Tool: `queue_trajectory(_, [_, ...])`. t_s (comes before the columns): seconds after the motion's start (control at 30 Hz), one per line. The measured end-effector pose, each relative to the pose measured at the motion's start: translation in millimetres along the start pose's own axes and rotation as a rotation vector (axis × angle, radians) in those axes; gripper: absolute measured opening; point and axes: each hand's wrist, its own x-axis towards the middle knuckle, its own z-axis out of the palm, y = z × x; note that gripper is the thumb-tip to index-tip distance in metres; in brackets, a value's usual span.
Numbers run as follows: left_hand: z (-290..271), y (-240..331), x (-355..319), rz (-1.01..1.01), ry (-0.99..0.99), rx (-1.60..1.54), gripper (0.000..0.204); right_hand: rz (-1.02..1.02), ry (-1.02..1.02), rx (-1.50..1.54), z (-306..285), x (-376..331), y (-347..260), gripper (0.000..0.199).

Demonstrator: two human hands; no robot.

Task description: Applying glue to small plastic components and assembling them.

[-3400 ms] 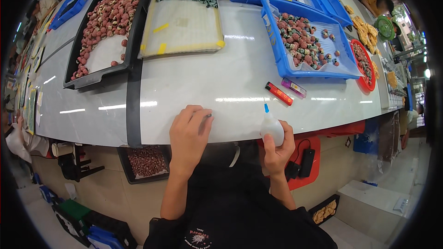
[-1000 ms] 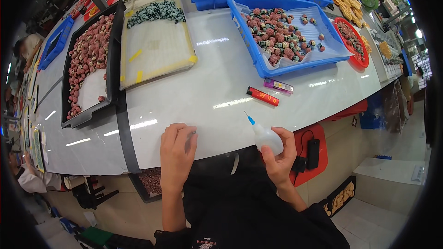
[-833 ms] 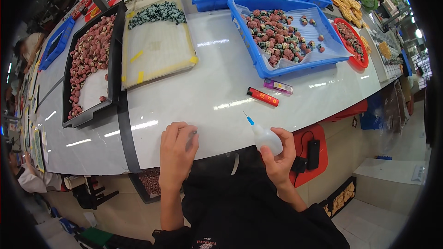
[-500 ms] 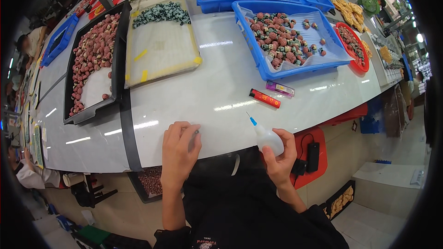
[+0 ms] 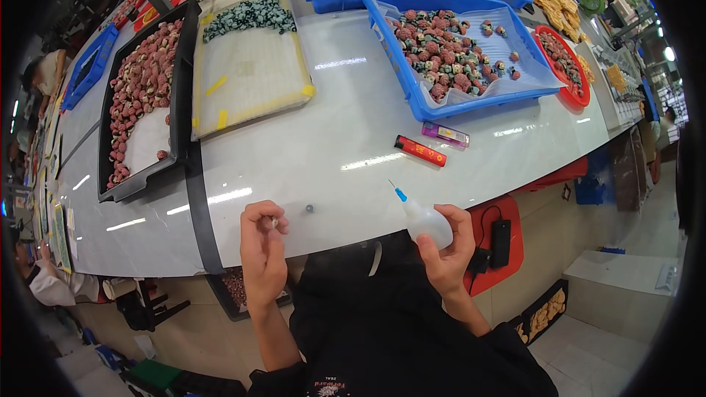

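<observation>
Lifting left hand point(image 5: 263, 254) off table point(image 5: 323, 154), now pinching small bead point(image 5: 273, 222), right hand point(image 5: 448, 250) unchanged.

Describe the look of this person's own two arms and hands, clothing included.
Both forearms are bare, rising from the lower edge. The left hand and right hand wear no gloves, and no rings or watch show. A black top covers the torso, its dark sleeves ending near the elbows, with small printing at the chest.

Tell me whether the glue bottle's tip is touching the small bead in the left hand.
Apart. The head view shows the bottle in the right hand, its tip pointing up-left, with bare table between it and the bead pinched by the left hand.
</observation>
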Motion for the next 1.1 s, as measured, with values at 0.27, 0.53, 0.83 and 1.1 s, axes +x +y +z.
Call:
queue_trajectory(0.27, [-3,-3,-9,-0.089,-0.048,-0.590,0.023,-0.114,-0.133,-0.061,3,-8,-2,0.041])
queue_trajectory(0.53, [7,-1,-15,-0.132,-0.015,-0.715,0.028,-0.249,-0.333,0.012,15,-10,-7,0.044])
queue_trajectory(0.83, [10,-3,-20,-0.132,-0.041,-0.708,0.030,-0.252,-0.402,0.000,19,-8,-7,0.046])
queue_trajectory(1.1, [11,1,-22,-0.081,-0.059,-0.624,0.026,-0.179,-0.366,-0.016,18,-8,-11,0.046])
